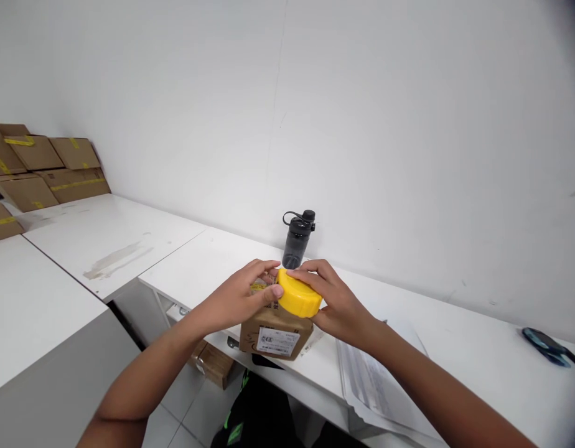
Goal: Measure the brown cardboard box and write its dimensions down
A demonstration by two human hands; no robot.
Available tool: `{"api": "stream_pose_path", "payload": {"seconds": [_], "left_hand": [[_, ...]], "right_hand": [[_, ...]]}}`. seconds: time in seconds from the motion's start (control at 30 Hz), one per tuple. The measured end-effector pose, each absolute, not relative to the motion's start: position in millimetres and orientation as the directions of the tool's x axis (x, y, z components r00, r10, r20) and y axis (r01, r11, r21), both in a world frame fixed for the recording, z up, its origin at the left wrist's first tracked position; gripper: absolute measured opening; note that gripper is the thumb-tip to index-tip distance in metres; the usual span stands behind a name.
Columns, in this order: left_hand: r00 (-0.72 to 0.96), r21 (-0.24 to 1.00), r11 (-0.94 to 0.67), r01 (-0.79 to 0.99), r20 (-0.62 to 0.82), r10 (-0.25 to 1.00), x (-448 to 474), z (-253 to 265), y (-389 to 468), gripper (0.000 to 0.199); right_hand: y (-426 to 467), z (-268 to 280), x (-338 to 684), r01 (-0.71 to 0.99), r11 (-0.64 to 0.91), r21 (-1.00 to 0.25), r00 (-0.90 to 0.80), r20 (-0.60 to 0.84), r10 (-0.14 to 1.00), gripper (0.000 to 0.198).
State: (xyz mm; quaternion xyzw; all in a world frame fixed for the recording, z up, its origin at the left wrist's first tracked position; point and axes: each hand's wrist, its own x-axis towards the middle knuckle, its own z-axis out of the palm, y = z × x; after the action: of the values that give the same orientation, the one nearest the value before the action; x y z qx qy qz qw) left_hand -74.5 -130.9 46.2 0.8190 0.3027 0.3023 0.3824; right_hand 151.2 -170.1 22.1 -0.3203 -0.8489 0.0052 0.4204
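A roll of yellow tape [299, 297] is held just above a cardboard box [250, 336]. My right hand [336, 302] is closed around its right side, with fingers over the top and the thumb hidden. At the roll's left edge, the thumb and fingertips of my left hand [250, 292] press against it. The box sits at the table's front edge with a white printed label [277, 342] facing me. Part of its top is covered by my hands and the roll.
Behind my hands a dark water bottle [297, 241] stands by the wall. Papers in a clear sleeve [381, 379] lie to the right, and dark glasses [546, 346] farther right. Taped cartons [77, 183] are stacked at far left. Below the table sits another brown box [215, 364].
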Motion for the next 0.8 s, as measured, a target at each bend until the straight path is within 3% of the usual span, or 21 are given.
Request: {"api": "stream_pose_path", "payload": {"seconds": [0.2,0.37,0.47,0.53,0.63,0.8], "left_hand": [[0.75,0.906,-0.383,0.181,0.124,0.649,-71,49,-126,0.052],[0.712,0.957,-0.26,0.132,0.091,0.697,-65,41,-132,0.054],[0.677,0.971,-0.182,0.155,0.03,0.735,-70,37,-130,0.048],[0.634,0.979,-0.13,0.159,0.0,0.773,-80,34,-123,0.042],[0.533,0.973,-0.144,0.182,0.026,0.846,-103,28,-104,0.035],[0.423,0.958,-0.08,0.275,-0.045,0.905,-125,10,-75,0.037]], "right_hand": [[-182,25,155,0.514,0.797,-0.318,-0.456,0.686,0.568,0.056],[-190,24,159,0.49,0.802,-0.343,-0.497,0.646,0.58,0.053],[-197,23,172,0.492,0.756,-0.432,-0.477,0.592,0.649,0.05],[-200,24,189,0.508,0.643,-0.573,-0.401,0.503,0.765,0.045],[-197,22,220,0.488,0.359,-0.795,-0.26,0.261,0.93,0.043],[-177,8,257,0.347,0.056,-0.936,-0.245,-0.033,0.969,0.046]]}}
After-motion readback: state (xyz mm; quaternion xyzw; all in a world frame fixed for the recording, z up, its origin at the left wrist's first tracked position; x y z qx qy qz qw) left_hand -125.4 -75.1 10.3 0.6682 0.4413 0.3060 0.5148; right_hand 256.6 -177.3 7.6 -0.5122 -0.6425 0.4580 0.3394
